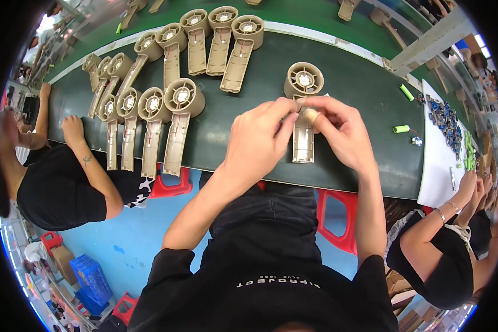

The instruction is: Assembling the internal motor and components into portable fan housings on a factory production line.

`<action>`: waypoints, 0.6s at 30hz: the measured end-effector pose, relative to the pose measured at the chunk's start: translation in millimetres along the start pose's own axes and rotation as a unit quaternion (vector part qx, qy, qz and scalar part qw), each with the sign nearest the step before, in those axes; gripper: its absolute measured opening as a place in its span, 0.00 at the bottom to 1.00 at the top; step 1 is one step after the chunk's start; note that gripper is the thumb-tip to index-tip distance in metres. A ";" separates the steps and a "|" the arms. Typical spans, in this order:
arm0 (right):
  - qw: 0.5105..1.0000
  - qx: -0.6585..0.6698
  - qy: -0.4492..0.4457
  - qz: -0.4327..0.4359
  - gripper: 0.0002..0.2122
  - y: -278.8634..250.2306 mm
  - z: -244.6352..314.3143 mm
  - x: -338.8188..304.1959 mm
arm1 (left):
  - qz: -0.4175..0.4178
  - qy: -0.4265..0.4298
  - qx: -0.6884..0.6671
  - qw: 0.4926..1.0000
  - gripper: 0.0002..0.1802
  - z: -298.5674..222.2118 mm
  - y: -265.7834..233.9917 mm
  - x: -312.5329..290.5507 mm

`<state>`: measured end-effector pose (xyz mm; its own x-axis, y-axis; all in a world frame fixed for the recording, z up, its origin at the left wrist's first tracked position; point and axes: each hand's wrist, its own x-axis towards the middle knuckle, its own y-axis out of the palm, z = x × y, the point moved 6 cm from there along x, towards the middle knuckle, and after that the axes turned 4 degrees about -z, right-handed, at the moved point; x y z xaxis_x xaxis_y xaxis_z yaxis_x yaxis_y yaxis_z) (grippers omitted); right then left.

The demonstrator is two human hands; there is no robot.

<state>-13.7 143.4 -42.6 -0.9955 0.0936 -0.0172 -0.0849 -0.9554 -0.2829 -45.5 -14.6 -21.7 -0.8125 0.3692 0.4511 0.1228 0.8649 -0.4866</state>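
Where left hand (262, 135) meets right hand (344, 131) — a beige fan casing (303, 145) lies beneath.

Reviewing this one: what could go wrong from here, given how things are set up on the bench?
The left hand and right hand crowd over the open handle, hiding the working spot, so a small part might get misplaced unseen.

The nearest front-row fan casing appears to reach past the bench edge by the left forearm; a bump could knock it off.

The green battery lies loose on its side and might roll.
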 end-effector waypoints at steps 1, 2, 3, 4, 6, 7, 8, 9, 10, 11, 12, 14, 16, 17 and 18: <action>0.999 -0.032 -0.001 0.024 0.11 4.4 0.0 1.7 | 0.001 0.000 0.001 1.000 0.05 1.3 -1.7 0.8; 0.999 -0.029 0.014 0.031 0.11 7.1 1.1 2.0 | 0.002 -0.015 -0.029 0.999 0.05 4.1 -3.1 1.3; 0.999 -0.028 0.014 0.031 0.11 9.1 -0.3 2.8 | 0.004 -0.030 -0.060 0.998 0.06 6.4 -3.8 1.8; 0.998 -0.056 -0.013 0.012 0.10 8.5 0.0 3.8 | 0.006 -0.044 -0.077 0.996 0.06 5.6 -4.4 2.4; 0.996 -0.083 -0.038 -0.007 0.09 9.1 0.8 4.5 | 0.029 -0.045 -0.074 0.996 0.07 6.9 -5.5 4.8; 0.992 -0.093 -0.077 -0.034 0.07 8.2 5.4 3.2 | 0.053 -0.046 -0.071 0.995 0.08 8.1 -3.8 4.9; 0.986 -0.103 -0.115 -0.062 0.05 7.5 9.7 1.5 | 0.053 -0.047 -0.071 0.995 0.08 9.7 -3.0 4.8; 0.986 -0.102 -0.114 -0.062 0.05 10.2 9.0 1.1 | 0.028 -0.015 -0.097 0.995 0.10 7.6 -5.0 5.1; 0.986 -0.080 -0.120 -0.083 0.04 10.5 9.6 0.2 | 0.002 0.017 -0.123 0.992 0.12 5.1 -7.8 4.8; 0.985 -0.057 -0.126 -0.104 0.04 9.8 9.5 -0.8 | 0.003 0.016 -0.124 0.992 0.12 4.6 -7.7 3.0; 0.985 -0.057 -0.124 -0.105 0.04 10.9 7.7 -1.3 | 0.028 -0.032 -0.131 0.991 0.14 7.9 -4.5 -0.5; 0.980 -0.056 -0.135 -0.133 0.04 9.6 6.9 -2.1 | 0.052 -0.079 -0.137 0.986 0.17 14.4 0.2 -4.2; 0.981 -0.048 -0.130 -0.132 0.03 10.5 6.2 -2.3 | 0.071 -0.095 -0.162 0.980 0.18 22.5 9.1 -9.9; 0.982 -0.041 -0.127 -0.132 0.03 11.0 5.6 -2.1 | 0.070 -0.096 -0.162 0.980 0.18 25.8 12.0 -11.2; 0.982 -0.040 -0.126 -0.131 0.03 12.0 5.1 -1.5 | 0.039 -0.043 -0.148 0.987 0.19 23.8 10.3 -10.2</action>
<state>-13.4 130.4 -41.1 -0.9197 0.2512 0.3019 -0.3462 -0.8815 -0.3212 -49.6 -17.6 -49.1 -0.8375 0.4201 0.3494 0.3385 0.9009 -0.2717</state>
